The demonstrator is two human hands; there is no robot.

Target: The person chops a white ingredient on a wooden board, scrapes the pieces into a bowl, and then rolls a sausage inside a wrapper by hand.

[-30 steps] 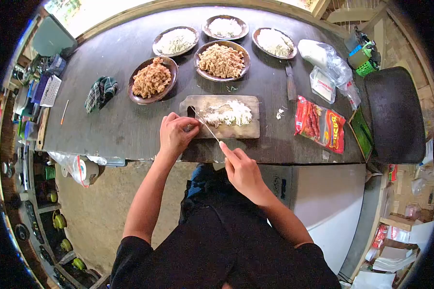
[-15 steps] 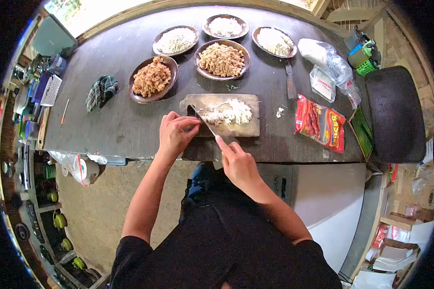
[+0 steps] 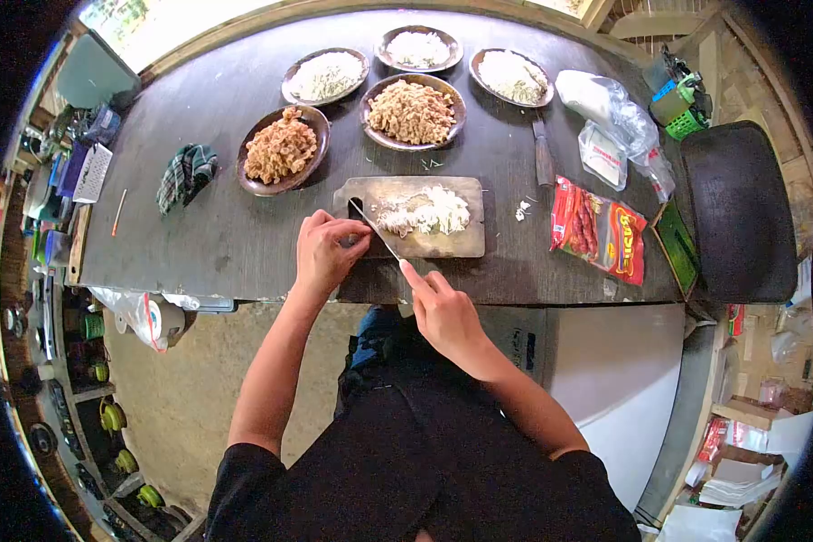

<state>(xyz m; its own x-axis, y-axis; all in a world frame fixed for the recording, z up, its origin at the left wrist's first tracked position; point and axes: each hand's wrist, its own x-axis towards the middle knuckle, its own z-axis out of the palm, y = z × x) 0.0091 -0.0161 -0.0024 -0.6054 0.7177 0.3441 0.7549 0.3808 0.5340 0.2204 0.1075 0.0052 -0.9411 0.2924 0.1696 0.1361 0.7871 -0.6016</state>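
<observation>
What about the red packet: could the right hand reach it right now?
Probably yes: the red packet lies to the right of the right hand, with nothing seemingly between them. That hand holds a knife, which may need setting down first.

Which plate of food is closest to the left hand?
The front-left plate, heaped with reddish-brown pieces. It sits just beyond the left hand, while the other four are all farther away from that hand.

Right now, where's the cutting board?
In the head view, the cutting board lies on the table, left of the red packet, with the left hand at its near left corner.
</observation>
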